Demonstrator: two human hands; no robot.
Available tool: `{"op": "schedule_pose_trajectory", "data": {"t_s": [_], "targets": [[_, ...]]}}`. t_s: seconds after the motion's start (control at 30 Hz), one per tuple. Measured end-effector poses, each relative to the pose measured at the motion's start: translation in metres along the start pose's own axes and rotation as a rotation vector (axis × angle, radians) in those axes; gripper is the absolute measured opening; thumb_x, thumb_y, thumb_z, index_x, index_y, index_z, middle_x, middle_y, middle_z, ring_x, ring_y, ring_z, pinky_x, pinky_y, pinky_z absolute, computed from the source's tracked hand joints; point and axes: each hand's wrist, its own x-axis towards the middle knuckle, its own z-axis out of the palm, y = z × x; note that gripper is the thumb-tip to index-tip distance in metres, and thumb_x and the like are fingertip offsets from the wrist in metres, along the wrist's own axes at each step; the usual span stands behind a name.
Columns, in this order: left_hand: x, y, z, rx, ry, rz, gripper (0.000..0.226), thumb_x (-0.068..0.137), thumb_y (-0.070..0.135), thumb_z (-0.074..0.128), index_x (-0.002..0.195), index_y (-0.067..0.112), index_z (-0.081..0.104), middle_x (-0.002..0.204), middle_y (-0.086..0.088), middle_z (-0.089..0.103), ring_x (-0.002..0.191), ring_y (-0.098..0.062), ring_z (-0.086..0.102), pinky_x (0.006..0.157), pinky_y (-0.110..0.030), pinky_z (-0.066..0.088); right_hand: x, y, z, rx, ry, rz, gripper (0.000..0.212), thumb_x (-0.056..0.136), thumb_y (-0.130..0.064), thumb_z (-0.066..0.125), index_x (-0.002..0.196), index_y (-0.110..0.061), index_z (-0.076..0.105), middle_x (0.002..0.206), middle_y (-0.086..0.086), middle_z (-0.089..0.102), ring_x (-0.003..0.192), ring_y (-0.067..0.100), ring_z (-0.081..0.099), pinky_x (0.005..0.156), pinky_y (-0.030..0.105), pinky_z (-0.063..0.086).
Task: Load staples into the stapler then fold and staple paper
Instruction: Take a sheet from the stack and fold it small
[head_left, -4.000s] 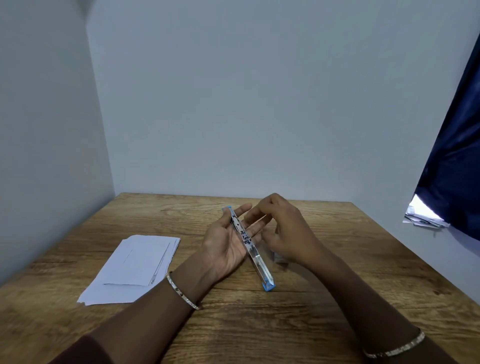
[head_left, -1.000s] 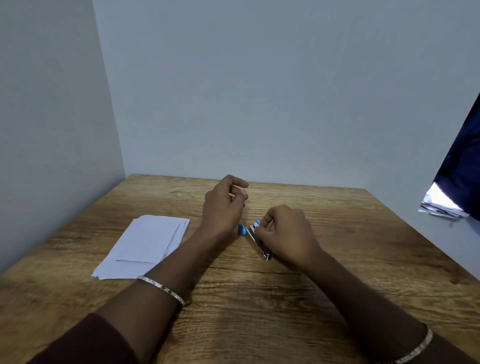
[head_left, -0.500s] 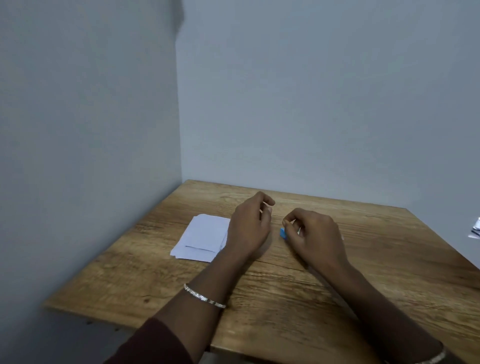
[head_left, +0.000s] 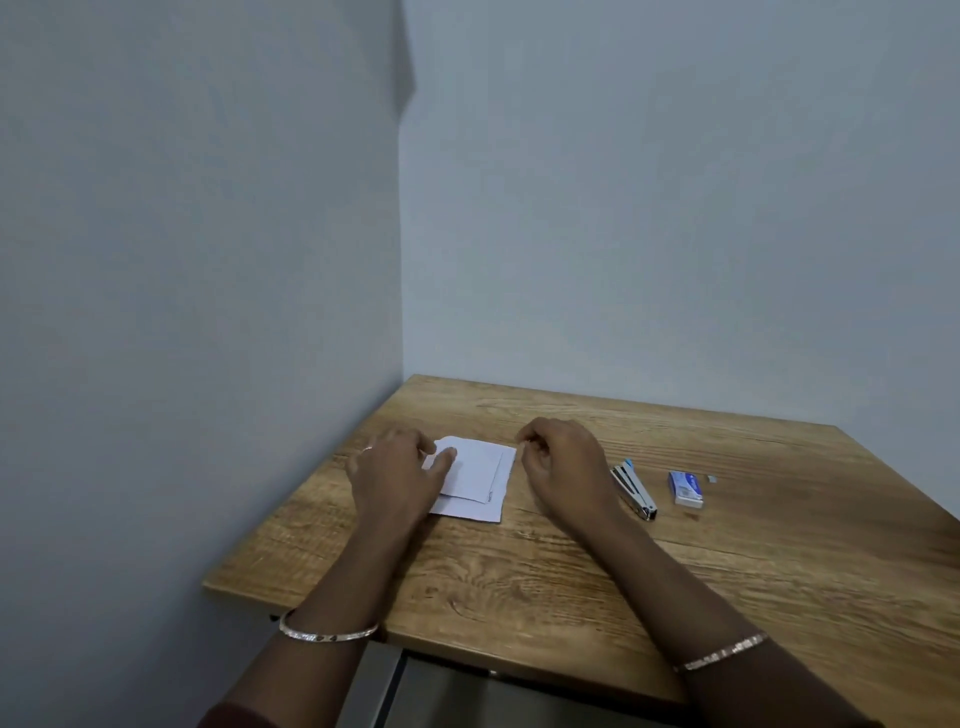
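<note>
Paper (head_left: 475, 480), a small white stack, lies at the centre of the frame on the wooden table (head_left: 571, 571). Left hand (head_left: 392, 475) rests flat on its left edge, fingers spread, grip apart. Right hand (head_left: 563, 465) hovers at its right edge, loosely curled, seemingly holding nothing. Stapler (head_left: 634, 491) lies right of that hand, staple box (head_left: 687, 488) just beyond
</note>
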Motion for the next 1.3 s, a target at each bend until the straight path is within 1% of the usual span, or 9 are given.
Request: {"op": "schedule_pose_trajectory", "data": {"t_s": [0.23, 0.5, 0.67, 0.8, 0.9, 0.97, 1.03, 1.1, 1.3], "targets": [[0.003, 0.004, 0.007, 0.146, -0.180, -0.071, 0.053, 0.071, 0.075, 0.065, 0.107, 0.036, 0.069, 0.123, 0.012, 0.065, 0.121, -0.020, 0.058, 0.102, -0.044, 0.028, 0.018, 0.000, 0.026, 0.015, -0.100, 0.051, 0.019, 0.094, -0.020, 0.062, 0.111, -0.019, 0.071, 0.101, -0.003, 0.073, 0.096, 0.014, 0.058, 0.071, 0.023, 0.037], [0.005, 0.008, 0.009, 0.058, -0.220, -0.153, 0.042, 0.072, 0.066, 0.075, 0.096, 0.033, 0.069, 0.125, 0.012, 0.065, 0.129, -0.020, 0.052, 0.099, -0.042, 0.024, 0.017, 0.003, 0.028, -0.071, -0.374, 0.079, 0.047, 0.094, -0.044, 0.065, 0.137, -0.024, 0.059, 0.130, -0.005, 0.067, 0.124, 0.020, 0.054, 0.103, 0.041, 0.044], [0.010, 0.010, 0.008, -0.034, -0.280, -0.268, 0.041, 0.067, 0.062, 0.081, 0.092, 0.033, 0.068, 0.124, 0.012, 0.066, 0.133, -0.024, 0.049, 0.093, -0.041, 0.021, 0.014, 0.000, 0.026, -0.084, -0.401, 0.099, 0.048, 0.095, -0.044, 0.064, 0.139, -0.025, 0.058, 0.138, -0.004, 0.064, 0.129, 0.022, 0.052, 0.108, 0.044, 0.042], [0.010, 0.012, 0.006, -0.141, -0.253, -0.311, 0.031, 0.068, 0.053, 0.084, 0.069, 0.032, 0.061, 0.092, 0.023, 0.062, 0.125, -0.023, 0.053, 0.087, -0.039, 0.017, 0.011, 0.000, 0.024, -0.051, -0.398, 0.113, 0.049, 0.094, -0.043, 0.066, 0.139, -0.024, 0.058, 0.140, -0.004, 0.064, 0.131, 0.022, 0.052, 0.109, 0.046, 0.042], [0.010, 0.012, 0.008, -0.289, -0.200, -0.278, 0.021, 0.072, 0.042, 0.083, 0.071, 0.026, 0.068, 0.073, 0.016, 0.066, 0.100, -0.018, 0.065, 0.092, -0.038, 0.032, 0.009, 0.001, 0.024, -0.006, -0.385, 0.109, 0.056, 0.093, -0.042, 0.069, 0.142, -0.021, 0.055, 0.147, -0.001, 0.058, 0.136, 0.023, 0.049, 0.111, 0.046, 0.041], [0.010, 0.012, 0.009, -0.513, -0.169, -0.233, 0.016, 0.075, 0.028, 0.085, 0.076, 0.019, 0.073, 0.074, 0.005, 0.069, 0.085, -0.021, 0.069, 0.086, -0.035, 0.048, 0.009, 0.002, 0.024, 0.085, -0.330, 0.128, 0.064, 0.090, -0.040, 0.073, 0.146, -0.020, 0.050, 0.150, 0.001, 0.054, 0.138, 0.023, 0.049, 0.112, 0.043, 0.042], [0.008, 0.013, 0.006, -0.662, -0.129, -0.192, 0.019, 0.077, 0.022, 0.086, 0.081, 0.009, 0.072, 0.073, 0.000, 0.066, 0.076, -0.021, 0.064, 0.073, -0.030, 0.047, 0.009, 0.001, 0.020, 0.248, -0.243, 0.204, 0.072, 0.087, -0.038, 0.078, 0.149, -0.020, 0.045, 0.145, 0.000, 0.057, 0.133, 0.021, 0.053, 0.109, 0.044, 0.046], [0.005, 0.016, 0.004, -0.707, -0.102, -0.164, 0.020, 0.078, 0.026, 0.085, 0.084, 0.012, 0.071, 0.072, -0.003, 0.066, 0.072, -0.020, 0.061, 0.075, -0.035, 0.043, 0.011, 0.001, 0.014, 0.455, -0.184, 0.318, 0.076, 0.085, -0.035, 0.082, 0.150, -0.022, 0.044, 0.133, -0.004, 0.061, 0.124, 0.019, 0.060, 0.104, 0.045, 0.052], [-0.006, 0.037, 0.000, -0.824, -0.124, -0.056, 0.007, 0.089, 0.022, 0.076, 0.091, 0.016, 0.073, 0.070, -0.011, 0.075, 0.068, -0.026, 0.071, 0.062, -0.029, 0.046, 0.003, 0.010, -0.006, 1.009, -0.147, 0.460, 0.033, 0.085, -0.016, 0.083, 0.115, -0.009, 0.072, 0.097, 0.012, 0.082, 0.088, 0.024, 0.078, 0.070, 0.028, 0.061]]}}
